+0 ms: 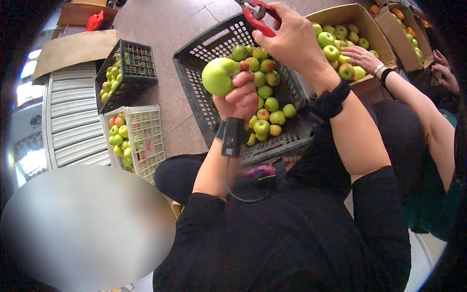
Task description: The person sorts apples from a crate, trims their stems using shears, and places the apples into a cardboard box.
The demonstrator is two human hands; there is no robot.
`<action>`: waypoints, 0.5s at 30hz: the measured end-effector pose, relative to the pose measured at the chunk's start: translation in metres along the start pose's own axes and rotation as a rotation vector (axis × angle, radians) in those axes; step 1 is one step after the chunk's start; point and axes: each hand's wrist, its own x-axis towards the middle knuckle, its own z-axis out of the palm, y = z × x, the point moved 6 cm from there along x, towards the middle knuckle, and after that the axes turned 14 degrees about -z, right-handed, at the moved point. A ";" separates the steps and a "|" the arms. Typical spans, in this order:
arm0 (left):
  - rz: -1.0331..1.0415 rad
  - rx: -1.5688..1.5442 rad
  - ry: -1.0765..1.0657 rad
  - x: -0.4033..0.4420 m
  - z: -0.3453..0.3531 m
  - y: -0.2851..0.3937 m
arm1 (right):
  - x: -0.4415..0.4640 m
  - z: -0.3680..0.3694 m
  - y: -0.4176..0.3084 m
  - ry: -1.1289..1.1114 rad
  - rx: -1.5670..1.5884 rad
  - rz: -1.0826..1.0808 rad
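Note:
A large green apple (pixel 219 77) is in my left hand (pixel 238 100), held up over the black crate (pixel 197 95). Several green and reddish apples (pixel 271 103) lie in that crate below. To the upper right, my right hand (pixel 294 44) grips red-handled clippers (pixel 258 19), whose metal end points up and is partly cut off by the frame's top edge. The clippers are apart from the apple. A small black device with a cable is strapped to my left wrist, and a black band circles my right wrist.
A co-worker's hand (pixel 361 59) rests on green apples in a cardboard box (pixel 382 36) at the right. Another box (pixel 404 46) stands beyond it. At the left are a black crate (pixel 138 61) and a white crate (pixel 148 138), both with apples.

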 end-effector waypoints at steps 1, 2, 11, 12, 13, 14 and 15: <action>0.001 0.030 0.021 0.000 0.003 0.001 | -0.003 0.008 0.009 -0.003 0.004 0.026; 0.035 0.112 0.128 0.001 0.004 0.004 | -0.006 0.013 0.016 -0.006 0.008 0.053; -0.096 1.496 1.086 -0.009 0.052 0.101 | -0.021 0.055 0.024 -0.406 0.552 0.362; -0.172 1.548 1.108 -0.011 0.053 0.105 | -0.025 0.065 0.021 -0.483 0.554 0.375; -0.200 1.543 1.131 -0.011 0.055 0.098 | -0.028 0.072 0.013 -0.504 0.612 0.355; -0.231 1.537 1.151 -0.012 0.058 0.086 | -0.032 0.078 0.004 -0.524 0.667 0.338; -0.266 1.529 1.167 -0.013 0.059 0.075 | -0.033 0.081 -0.003 -0.524 0.644 0.344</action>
